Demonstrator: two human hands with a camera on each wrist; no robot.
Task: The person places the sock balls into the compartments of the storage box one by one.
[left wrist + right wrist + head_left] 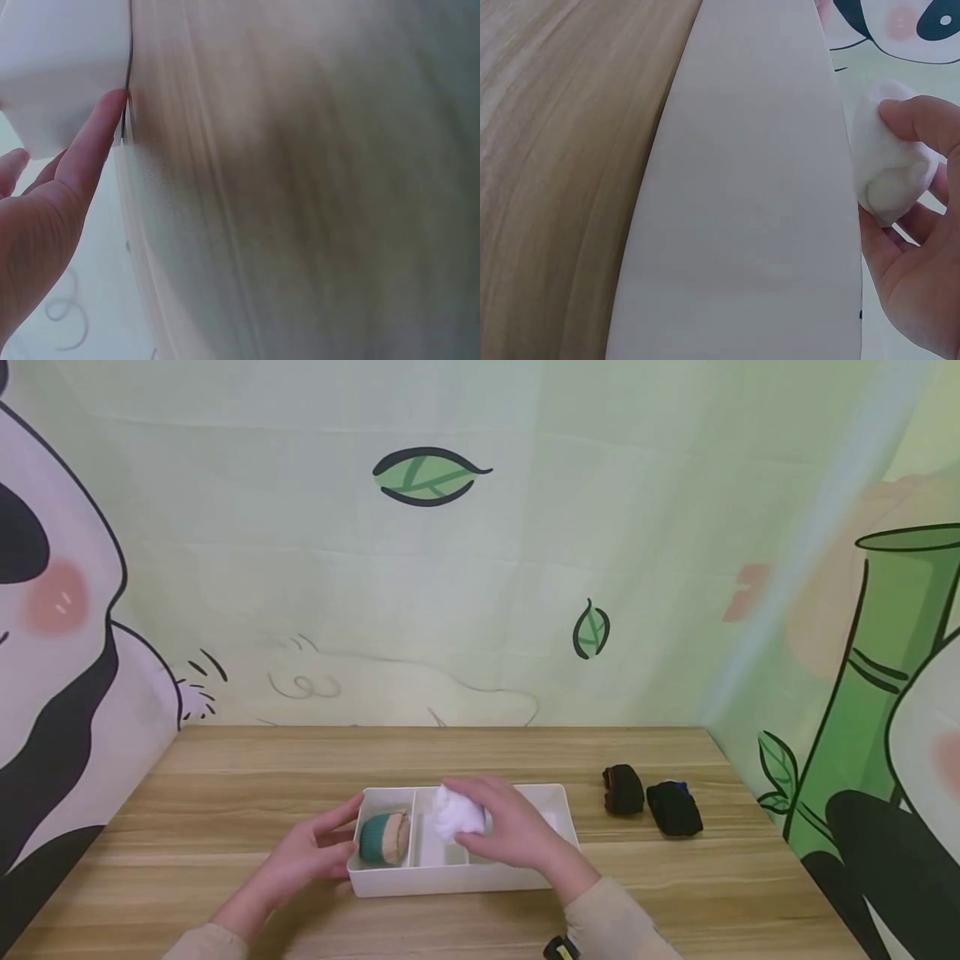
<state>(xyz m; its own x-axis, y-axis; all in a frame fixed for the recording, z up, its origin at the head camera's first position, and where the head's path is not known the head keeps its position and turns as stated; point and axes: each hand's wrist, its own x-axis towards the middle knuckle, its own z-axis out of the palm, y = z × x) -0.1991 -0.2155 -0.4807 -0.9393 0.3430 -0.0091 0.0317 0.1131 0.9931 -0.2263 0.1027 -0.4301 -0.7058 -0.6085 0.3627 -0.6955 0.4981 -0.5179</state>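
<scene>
A white divided box [450, 882] sits on the wooden table. In its left compartment lies a teal and beige rolled pair of socks [385, 838]. Straight fingers of my left hand [311, 847] rest against the box's left end, seen also in the left wrist view, where a fingertip touches the low edge of the wall [67, 97]. My right hand [513, 822] pinches a white rolled sock [457, 814] between thumb and fingers, over the middle compartment. The right wrist view shows this white sock [892, 161] above the box rim. My right hand partly hides the right compartment.
Two black rolled pairs of socks, one with red edging [623, 790] and one with a bit of blue [675, 808], lie on the table right of the box. A small black object [561, 948] shows beside the right sleeve. A printed cloth backdrop [480, 568] stands behind the table.
</scene>
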